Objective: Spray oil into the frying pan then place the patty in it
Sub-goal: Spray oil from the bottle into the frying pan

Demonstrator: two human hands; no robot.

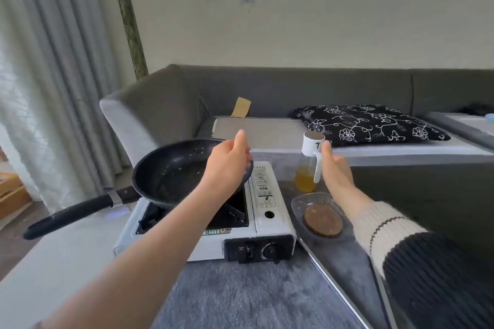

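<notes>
A black frying pan [171,171] sits tilted on a white portable gas stove [263,195], its long handle pointing left. My left hand [228,161] hovers over the pan's right rim, fingers loosely apart, holding nothing. A clear oil spray bottle [307,165] with a white top and trigger stands upright to the right of the stove, yellow oil in its bottom. My right hand [335,168] is just right of the bottle, fingers extended beside the trigger, not closed around it. A round brown patty [323,220] lies on a clear glass plate [300,201] in front of the bottle.
The stove stands on a grey fuzzy cloth [240,294] over a low table. Behind is a grey sofa [267,88] with a black floral cushion [369,124]. A metal strip [331,280] runs along the table at the right. Curtains hang at the left.
</notes>
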